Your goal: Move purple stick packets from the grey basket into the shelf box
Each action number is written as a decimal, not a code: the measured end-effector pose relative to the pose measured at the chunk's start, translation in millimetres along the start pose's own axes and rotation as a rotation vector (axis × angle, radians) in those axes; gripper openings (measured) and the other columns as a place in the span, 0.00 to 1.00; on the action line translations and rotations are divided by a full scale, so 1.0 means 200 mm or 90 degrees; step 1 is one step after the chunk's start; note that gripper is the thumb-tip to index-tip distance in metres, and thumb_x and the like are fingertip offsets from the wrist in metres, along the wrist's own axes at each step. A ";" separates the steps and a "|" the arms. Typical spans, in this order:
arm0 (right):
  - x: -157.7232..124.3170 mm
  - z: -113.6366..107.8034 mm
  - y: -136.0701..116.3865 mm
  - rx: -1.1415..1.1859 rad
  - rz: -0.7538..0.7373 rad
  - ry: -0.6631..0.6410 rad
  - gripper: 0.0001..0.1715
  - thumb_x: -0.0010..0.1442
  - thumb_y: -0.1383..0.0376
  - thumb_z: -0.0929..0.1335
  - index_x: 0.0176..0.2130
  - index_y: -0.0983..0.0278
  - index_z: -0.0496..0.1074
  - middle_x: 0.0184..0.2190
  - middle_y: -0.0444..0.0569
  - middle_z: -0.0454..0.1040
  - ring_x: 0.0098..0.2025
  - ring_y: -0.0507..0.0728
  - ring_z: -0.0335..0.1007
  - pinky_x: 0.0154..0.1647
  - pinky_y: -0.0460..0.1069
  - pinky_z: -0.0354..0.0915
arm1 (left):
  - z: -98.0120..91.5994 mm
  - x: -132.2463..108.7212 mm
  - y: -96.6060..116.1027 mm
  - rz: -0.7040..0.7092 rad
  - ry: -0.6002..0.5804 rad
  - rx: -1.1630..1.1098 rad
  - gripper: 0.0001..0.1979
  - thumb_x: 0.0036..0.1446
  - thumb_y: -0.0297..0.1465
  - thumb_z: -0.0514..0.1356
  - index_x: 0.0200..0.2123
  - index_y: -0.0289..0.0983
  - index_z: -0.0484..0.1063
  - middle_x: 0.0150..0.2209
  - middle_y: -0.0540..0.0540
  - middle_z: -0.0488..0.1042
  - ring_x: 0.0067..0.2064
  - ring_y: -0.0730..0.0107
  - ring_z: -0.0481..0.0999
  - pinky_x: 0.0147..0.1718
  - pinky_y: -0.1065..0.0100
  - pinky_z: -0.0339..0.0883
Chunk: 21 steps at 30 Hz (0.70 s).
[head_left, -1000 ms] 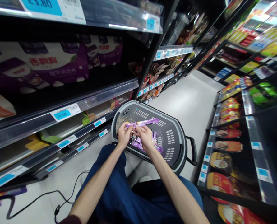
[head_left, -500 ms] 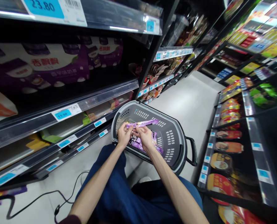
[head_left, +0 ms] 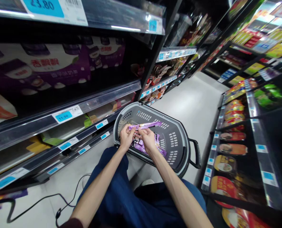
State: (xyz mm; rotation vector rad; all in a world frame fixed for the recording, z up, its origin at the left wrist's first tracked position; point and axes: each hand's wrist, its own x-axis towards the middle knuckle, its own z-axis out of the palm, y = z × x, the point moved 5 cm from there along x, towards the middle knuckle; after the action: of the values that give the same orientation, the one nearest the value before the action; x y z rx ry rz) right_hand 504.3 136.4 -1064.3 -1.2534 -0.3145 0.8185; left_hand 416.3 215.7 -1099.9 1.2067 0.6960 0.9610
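Observation:
Both my hands are over a grey shopping basket (head_left: 178, 133) standing on the floor in front of my knees. My left hand (head_left: 127, 136) pinches the left part of a long, narrow purple packet (head_left: 151, 124). Closed on the same packet near its middle is my right hand (head_left: 146, 139). The packet lies nearly level, its right end reaching past my right hand. Below my hands, several purple packets (head_left: 141, 146) lie in the basket, partly covered by my fingers and wrists. What is printed on them is too small to read.
Left of me runs a shelf (head_left: 103, 95) with purple multipacks (head_left: 57, 63) and price tags. A lower rack (head_left: 226, 148) with packaged food stands on the right. The basket's black handle (head_left: 197, 154) sticks out rightward. A black cable (head_left: 46, 197) lies on the floor at left.

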 end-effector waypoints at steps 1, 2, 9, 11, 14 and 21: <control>0.00 0.00 0.00 0.000 0.001 0.001 0.28 0.40 0.54 0.80 0.35 0.66 0.71 0.28 0.44 0.77 0.31 0.55 0.77 0.34 0.49 0.77 | 0.00 0.00 0.00 0.003 0.001 0.004 0.16 0.56 0.43 0.63 0.37 0.37 0.70 0.27 0.50 0.73 0.19 0.77 0.67 0.15 0.77 0.61; 0.00 0.00 0.00 0.000 0.003 0.002 0.28 0.40 0.55 0.80 0.35 0.66 0.71 0.28 0.44 0.77 0.31 0.55 0.77 0.34 0.49 0.77 | 0.00 0.00 0.00 0.005 0.002 0.006 0.16 0.56 0.43 0.63 0.37 0.36 0.70 0.27 0.50 0.73 0.20 0.77 0.67 0.15 0.77 0.61; -0.01 0.00 -0.01 0.003 0.002 -0.003 0.28 0.40 0.55 0.80 0.36 0.66 0.71 0.27 0.43 0.76 0.30 0.55 0.76 0.33 0.48 0.76 | 0.00 0.00 0.00 0.010 -0.004 0.005 0.15 0.57 0.43 0.63 0.38 0.37 0.69 0.26 0.51 0.73 0.20 0.76 0.68 0.15 0.77 0.61; 0.00 0.00 0.00 0.003 0.003 -0.003 0.28 0.40 0.55 0.80 0.36 0.66 0.71 0.27 0.43 0.75 0.30 0.54 0.76 0.33 0.48 0.76 | 0.00 0.00 0.00 0.009 0.000 0.010 0.15 0.57 0.42 0.63 0.38 0.37 0.69 0.27 0.51 0.73 0.20 0.76 0.68 0.15 0.77 0.61; 0.00 0.00 0.00 0.004 0.007 0.000 0.28 0.40 0.56 0.80 0.36 0.66 0.71 0.27 0.43 0.75 0.30 0.54 0.75 0.32 0.48 0.75 | 0.00 0.00 0.00 0.004 0.002 0.011 0.14 0.57 0.42 0.63 0.38 0.37 0.69 0.25 0.52 0.72 0.19 0.76 0.67 0.15 0.77 0.61; -0.02 0.00 -0.01 0.021 0.011 0.044 0.26 0.43 0.56 0.79 0.37 0.64 0.69 0.29 0.42 0.74 0.29 0.52 0.73 0.29 0.46 0.73 | 0.01 0.00 0.05 0.082 -0.003 0.079 0.08 0.55 0.32 0.64 0.37 0.36 0.72 0.34 0.47 0.75 0.31 0.70 0.76 0.29 0.72 0.70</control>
State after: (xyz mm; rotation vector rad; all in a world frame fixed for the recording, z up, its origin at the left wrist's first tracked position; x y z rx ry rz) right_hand 501.8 134.5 -1061.7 -1.2524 -0.2344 0.7896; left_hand 416.4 215.0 -1089.1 1.3759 0.6881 1.0333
